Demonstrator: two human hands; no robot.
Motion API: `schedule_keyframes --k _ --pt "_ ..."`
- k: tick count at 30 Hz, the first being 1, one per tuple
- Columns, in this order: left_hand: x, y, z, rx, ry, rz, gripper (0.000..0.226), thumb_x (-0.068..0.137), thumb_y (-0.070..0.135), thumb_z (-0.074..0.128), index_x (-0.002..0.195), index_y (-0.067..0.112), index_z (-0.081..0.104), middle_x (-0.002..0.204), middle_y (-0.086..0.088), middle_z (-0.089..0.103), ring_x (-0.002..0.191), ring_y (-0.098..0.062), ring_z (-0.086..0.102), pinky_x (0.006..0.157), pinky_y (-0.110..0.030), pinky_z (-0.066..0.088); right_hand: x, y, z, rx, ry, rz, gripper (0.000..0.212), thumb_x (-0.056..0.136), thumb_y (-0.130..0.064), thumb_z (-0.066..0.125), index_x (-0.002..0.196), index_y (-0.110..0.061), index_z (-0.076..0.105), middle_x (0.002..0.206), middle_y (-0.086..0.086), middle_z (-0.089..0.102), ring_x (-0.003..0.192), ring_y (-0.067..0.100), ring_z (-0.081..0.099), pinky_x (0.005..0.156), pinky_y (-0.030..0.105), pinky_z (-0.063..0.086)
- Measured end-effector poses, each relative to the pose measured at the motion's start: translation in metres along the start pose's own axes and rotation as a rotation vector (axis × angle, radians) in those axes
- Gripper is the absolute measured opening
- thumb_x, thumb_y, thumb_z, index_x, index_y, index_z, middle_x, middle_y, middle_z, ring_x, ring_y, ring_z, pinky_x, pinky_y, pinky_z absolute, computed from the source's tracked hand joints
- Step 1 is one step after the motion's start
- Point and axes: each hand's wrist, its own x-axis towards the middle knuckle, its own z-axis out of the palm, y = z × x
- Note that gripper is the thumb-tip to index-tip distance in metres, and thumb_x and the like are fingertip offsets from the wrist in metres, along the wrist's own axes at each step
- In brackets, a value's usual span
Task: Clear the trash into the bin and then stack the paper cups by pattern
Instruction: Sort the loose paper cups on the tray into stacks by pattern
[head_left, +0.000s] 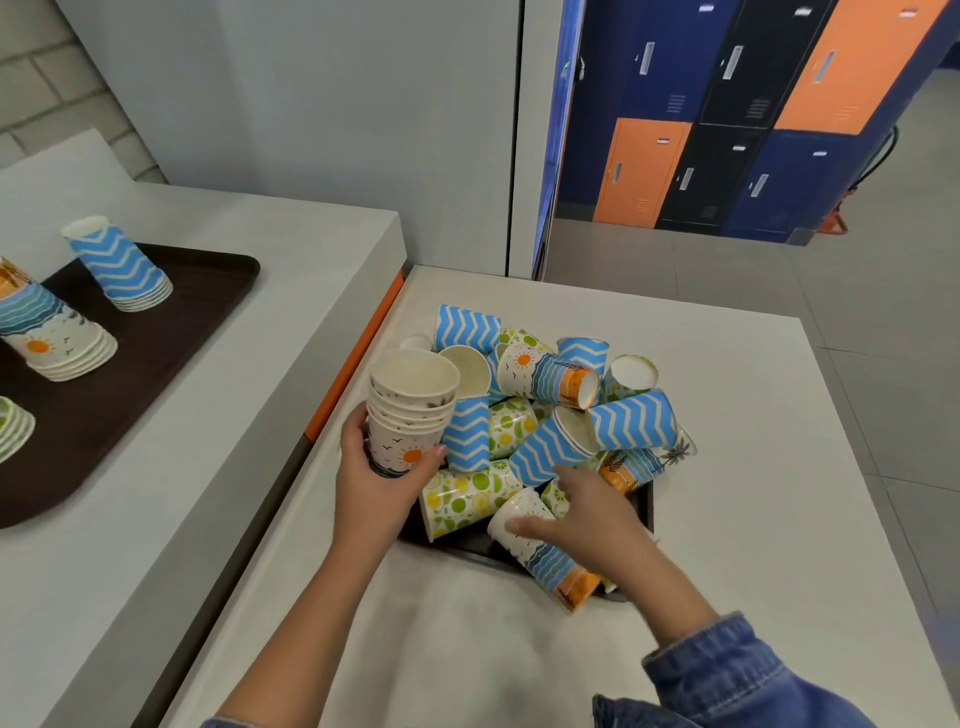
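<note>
My left hand (376, 480) grips an upright stack of sun-pattern cups (410, 410) at the left edge of a heap of loose paper cups (550, 415). The heap mixes blue zigzag, green citrus and sun-and-wave cups on a dark tray (467, 543). My right hand (587, 514) reaches into the near side of the heap and holds a lying sun-pattern cup (550, 561) by its body. On the left counter a second dark tray (156, 364) carries an inverted stack of blue zigzag cups (122, 265), an inverted sun-pattern stack (47, 332) and a green stack (13, 431) at the frame's edge.
The heap's tray lies on a white table (753, 467) beside a higher grey counter (260, 249) with an orange strip (358, 353) between them. Blue, black and orange lockers (727, 119) stand behind, across a grey tiled floor.
</note>
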Motion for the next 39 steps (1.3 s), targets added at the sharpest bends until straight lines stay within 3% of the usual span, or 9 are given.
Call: schedule_keyframes --k 2,5,9,16,24,28,31,35,39 --pt "0.002 0.003 -0.003 -0.019 0.030 0.004 0.074 0.067 0.013 0.084 0.124 0.036 0.042 0.115 0.026 0.054 0.101 0.018 0.054 0.074 -0.004 0.047 0.008 0.013 0.027 -0.290 0.081 0.011 0.085 0.071 -0.061 0.068 0.136 -0.015 0.040 0.134 0.004 0.047 0.122 0.020 0.047 0.097 0.030 0.040" --pt "0.004 0.006 -0.006 -0.013 0.051 0.008 0.078 0.067 0.018 0.084 0.134 0.024 0.042 0.124 0.012 0.056 0.110 0.004 0.056 0.079 -0.011 0.048 0.017 0.021 0.056 -0.557 0.176 -0.020 0.075 0.078 -0.062 0.059 0.130 -0.013 0.040 0.127 0.005 0.048 0.116 0.022 0.045 0.096 0.033 0.037" --pt "0.003 0.008 -0.014 -0.022 0.069 0.008 0.080 0.068 0.022 0.083 0.136 0.026 0.041 0.131 0.008 0.054 0.116 -0.008 0.056 0.090 -0.029 0.050 0.025 0.027 0.072 -0.635 0.238 -0.047 0.072 0.079 -0.058 0.059 0.130 -0.011 0.040 0.125 0.006 0.048 0.115 0.025 0.046 0.096 0.036 0.035" --pt "0.003 0.010 -0.028 -0.031 0.082 -0.016 0.072 0.071 0.021 0.081 0.132 0.026 0.044 0.121 0.011 0.056 0.107 -0.003 0.057 0.090 -0.035 0.051 0.031 0.031 0.078 -0.623 0.231 -0.089 0.065 0.082 -0.049 0.058 0.131 -0.011 0.039 0.126 0.007 0.047 0.116 0.025 0.045 0.096 0.035 0.035" --pt "-0.008 -0.002 -0.025 -0.040 0.042 -0.031 0.078 0.068 0.018 0.082 0.135 0.023 0.043 0.128 0.007 0.057 0.114 -0.007 0.057 0.093 -0.035 0.051 0.020 0.016 0.038 -0.071 0.381 -0.145 0.060 0.066 -0.050 0.070 0.113 -0.017 0.055 0.103 0.001 0.059 0.097 0.020 0.057 0.078 0.031 0.044" --pt "-0.013 -0.005 -0.017 -0.025 0.004 -0.036 0.073 0.068 0.017 0.084 0.125 0.041 0.044 0.122 0.019 0.057 0.109 0.007 0.056 0.085 -0.018 0.049 0.012 -0.010 -0.004 0.279 0.416 -0.205 0.048 0.069 -0.038 0.076 0.108 -0.027 0.053 0.094 -0.010 0.060 0.081 0.005 0.057 0.063 0.021 0.044" --pt "-0.017 -0.008 -0.011 0.003 -0.034 -0.049 0.075 0.066 0.018 0.085 0.127 0.034 0.044 0.118 0.024 0.056 0.104 0.012 0.056 0.078 -0.010 0.047 0.012 -0.032 -0.034 0.573 0.452 -0.271 0.046 0.073 -0.027 0.078 0.112 -0.027 0.053 0.096 -0.014 0.061 0.080 -0.010 0.056 0.062 0.009 0.045" --pt "-0.021 -0.010 -0.001 0.036 -0.089 -0.050 0.072 0.066 0.018 0.085 0.124 0.032 0.045 0.116 0.018 0.059 0.106 -0.001 0.058 0.082 -0.016 0.048 0.014 -0.065 -0.057 0.790 0.503 -0.339 0.056 0.073 -0.028 0.078 0.122 -0.019 0.053 0.114 -0.004 0.063 0.102 0.009 0.061 0.079 0.023 0.052" --pt "-0.022 -0.010 0.006 0.063 -0.120 -0.051 0.078 0.065 0.023 0.085 0.131 0.027 0.043 0.124 0.010 0.057 0.112 -0.007 0.056 0.088 -0.020 0.049 0.020 -0.088 -0.053 0.893 0.416 -0.390 0.057 0.071 -0.029 0.081 0.119 -0.021 0.052 0.115 -0.003 0.063 0.104 0.013 0.062 0.087 0.036 0.055"
